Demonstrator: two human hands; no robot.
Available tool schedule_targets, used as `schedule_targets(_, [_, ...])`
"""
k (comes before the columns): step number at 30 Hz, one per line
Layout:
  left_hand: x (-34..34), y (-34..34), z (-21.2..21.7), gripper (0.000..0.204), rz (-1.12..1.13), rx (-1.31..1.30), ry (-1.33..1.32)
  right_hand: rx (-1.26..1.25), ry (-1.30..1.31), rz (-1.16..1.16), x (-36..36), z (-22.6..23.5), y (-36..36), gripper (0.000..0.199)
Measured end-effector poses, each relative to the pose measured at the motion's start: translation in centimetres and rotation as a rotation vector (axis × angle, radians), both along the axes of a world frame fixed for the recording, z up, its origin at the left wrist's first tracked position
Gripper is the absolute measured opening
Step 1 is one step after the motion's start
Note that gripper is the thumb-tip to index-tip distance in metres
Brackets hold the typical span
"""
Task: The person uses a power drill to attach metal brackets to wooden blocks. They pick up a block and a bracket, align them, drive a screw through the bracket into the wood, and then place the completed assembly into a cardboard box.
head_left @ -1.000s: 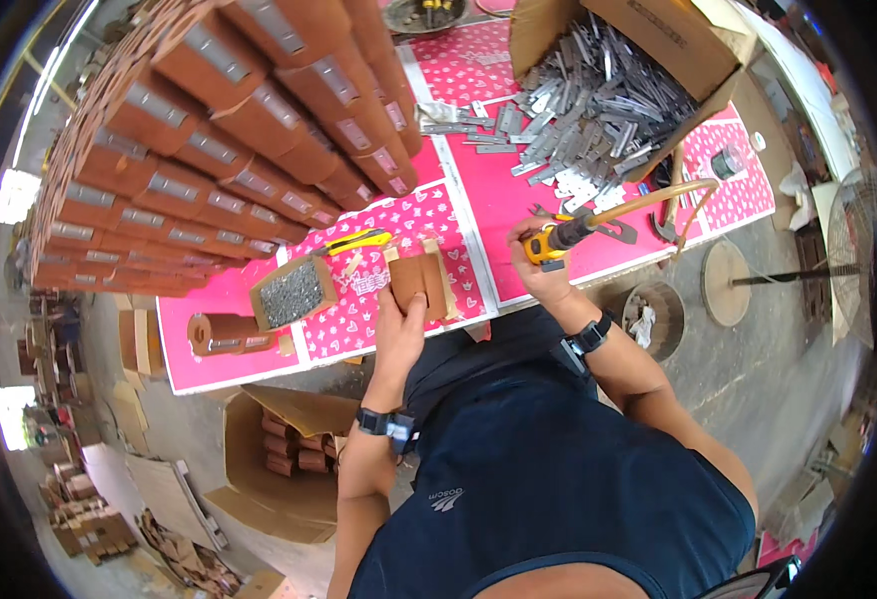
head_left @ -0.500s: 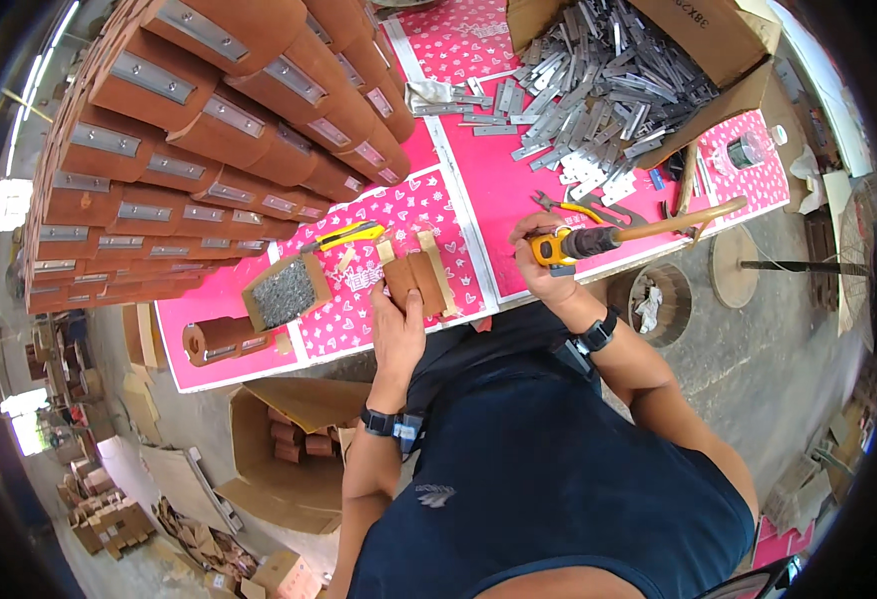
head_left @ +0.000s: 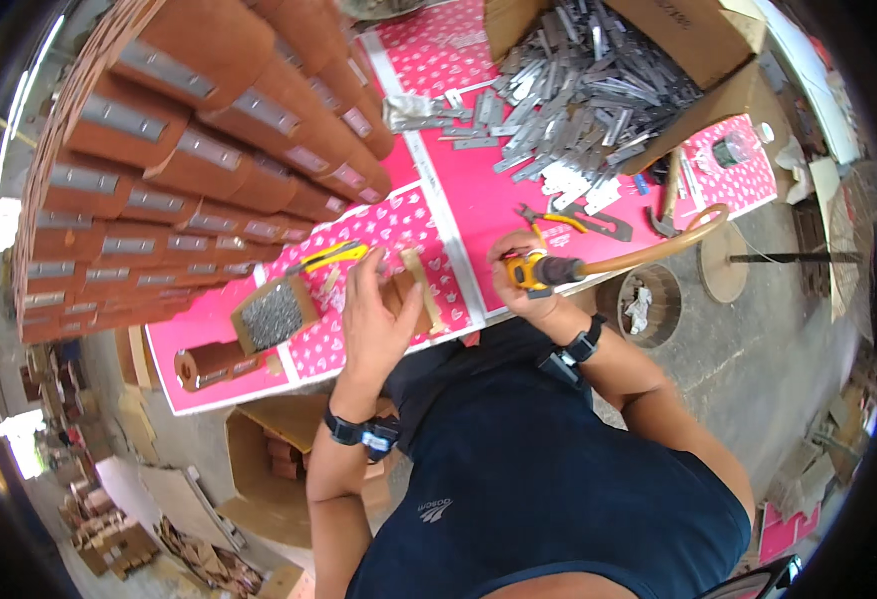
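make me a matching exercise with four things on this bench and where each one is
Things:
1. yellow power tool
2. brown block
3. metal strips
4. tray of small nails

Places:
A. under the left hand
B. spilling from the cardboard box
C. gripped in the right hand
D. left of the left hand

Pairs: 1-C, 2-A, 3-B, 4-D

- The desk (head_left: 458, 190) cover is bright pink, plain in the middle, with small white figures printed on its panels.
- The power tool (head_left: 530, 271) is yellow and black, with a tan hose (head_left: 658, 250).
- The stacked blocks (head_left: 189, 150) at ten o'clock are reddish brown with grey metal plates.
- The metal strips (head_left: 588, 90) at one o'clock are grey in a brown carton.
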State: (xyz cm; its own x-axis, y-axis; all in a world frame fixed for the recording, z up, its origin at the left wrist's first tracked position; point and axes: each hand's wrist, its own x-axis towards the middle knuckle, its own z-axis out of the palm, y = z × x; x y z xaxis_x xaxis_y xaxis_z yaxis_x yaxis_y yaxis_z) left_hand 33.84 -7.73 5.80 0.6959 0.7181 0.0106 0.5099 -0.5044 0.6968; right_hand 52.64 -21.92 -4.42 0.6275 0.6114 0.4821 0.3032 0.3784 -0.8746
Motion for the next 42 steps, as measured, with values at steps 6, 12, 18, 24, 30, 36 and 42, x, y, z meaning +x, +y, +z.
schedule_targets(6, [14.9,4.6,-1.9,0.039,-0.458,0.235,-0.059,0.050,-0.049,-0.059,-0.7,0.7,-0.9,0.031])
schedule_targets(12, [22.2,6.6,-10.6,0.042,-0.467,0.463,0.142,-0.013,-0.210,-0.028,-0.9,1.4,-1.9,0.034])
schedule_targets(18, [23.0,6.6,-10.1,0.034,-0.418,0.467,0.152,-0.025,-0.228,-0.054,-0.7,0.8,-2.2,0.035])
schedule_targets(24, [21.5,6.6,-9.8,0.029,-0.428,0.404,0.294,-0.043,-0.206,0.077,-0.6,0.9,-1.7,0.029])
schedule_targets(30, [16.5,6.6,-6.3,0.038,-0.365,0.065,0.282,-0.105,-0.150,0.204,0.0,0.9,-1.2,0.042])
schedule_targets(36, [2.8,5.6,-1.3,0.034,-0.022,-0.650,-0.436,-0.136,-0.136,0.135,-0.2,1.8,0.2,0.037])
schedule_targets(42, [-3.0,5.5,-6.7,0.033,0.123,-0.521,-0.370,-0.279,-0.080,0.001,0.0,1.0,1.9,0.029])
